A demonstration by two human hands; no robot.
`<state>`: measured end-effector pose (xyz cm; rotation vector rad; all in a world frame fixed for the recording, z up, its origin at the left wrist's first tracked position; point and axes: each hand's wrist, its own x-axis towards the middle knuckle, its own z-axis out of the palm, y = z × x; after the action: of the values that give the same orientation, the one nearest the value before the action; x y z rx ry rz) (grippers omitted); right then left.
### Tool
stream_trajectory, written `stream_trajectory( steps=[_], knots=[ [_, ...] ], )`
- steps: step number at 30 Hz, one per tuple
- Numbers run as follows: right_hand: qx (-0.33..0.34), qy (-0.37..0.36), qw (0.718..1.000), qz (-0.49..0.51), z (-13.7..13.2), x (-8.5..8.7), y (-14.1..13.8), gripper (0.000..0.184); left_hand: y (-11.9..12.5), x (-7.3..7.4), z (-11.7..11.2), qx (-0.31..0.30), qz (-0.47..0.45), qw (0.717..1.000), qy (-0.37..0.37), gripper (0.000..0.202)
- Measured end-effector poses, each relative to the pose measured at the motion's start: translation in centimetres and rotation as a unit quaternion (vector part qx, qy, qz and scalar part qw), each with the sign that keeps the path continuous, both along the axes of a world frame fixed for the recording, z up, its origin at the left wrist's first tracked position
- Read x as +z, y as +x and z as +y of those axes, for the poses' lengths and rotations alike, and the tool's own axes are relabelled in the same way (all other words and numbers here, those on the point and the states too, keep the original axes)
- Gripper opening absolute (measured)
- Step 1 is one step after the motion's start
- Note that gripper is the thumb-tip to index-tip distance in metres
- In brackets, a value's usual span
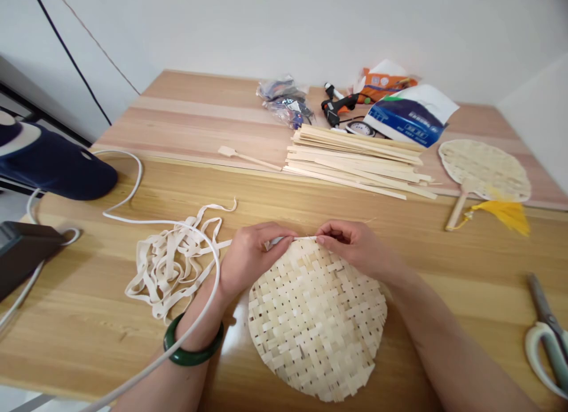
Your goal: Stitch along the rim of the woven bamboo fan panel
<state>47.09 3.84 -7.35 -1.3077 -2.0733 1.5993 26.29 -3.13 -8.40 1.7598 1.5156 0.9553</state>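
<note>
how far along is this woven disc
Weaving looks done: the bamboo disc is fully woven. In hand: the left hand and right hand pinch a cream strip at its edge. Remaining: its ragged ends look unbound and it lacks the handle of the finished fan.

1. We see the scissors (548, 347) cut off by the right edge.
2. We lose the top edge of the woven bamboo disc (317, 323) behind the left hand (252, 258) and right hand (355, 246).
3. We lose the white binding strip (288, 240) between those fingers.
4. We find the contents of the plastic bag (284, 102) too small to tell.
</note>
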Motion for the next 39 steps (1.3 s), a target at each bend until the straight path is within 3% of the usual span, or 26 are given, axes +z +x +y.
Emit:
stream_trajectory(
  steps=[5,19,28,39],
  knots=[
    [0.003,0.001,1.0,0.004,0.0,-0.2,0.1,0.022,-0.3,-0.2,0.0,-0.036,0.039,0.998,0.039,0.021],
    [0.001,0.001,1.0,-0.01,0.0,0.0,-0.1,0.022,-0.8,0.1,0.0,-0.09,0.073,0.993,0.024,0.024],
    [-0.01,-0.006,1.0,-0.005,-0.1,-0.2,-0.1,0.022,-0.9,-0.2,0.0,-0.092,0.11,0.986,0.091,0.024],
    [-0.008,0.014,1.0,-0.002,-0.1,-0.6,-0.1,0.024,-0.8,0.0,-0.1,-0.093,0.101,0.988,0.077,0.024]
  ],
)
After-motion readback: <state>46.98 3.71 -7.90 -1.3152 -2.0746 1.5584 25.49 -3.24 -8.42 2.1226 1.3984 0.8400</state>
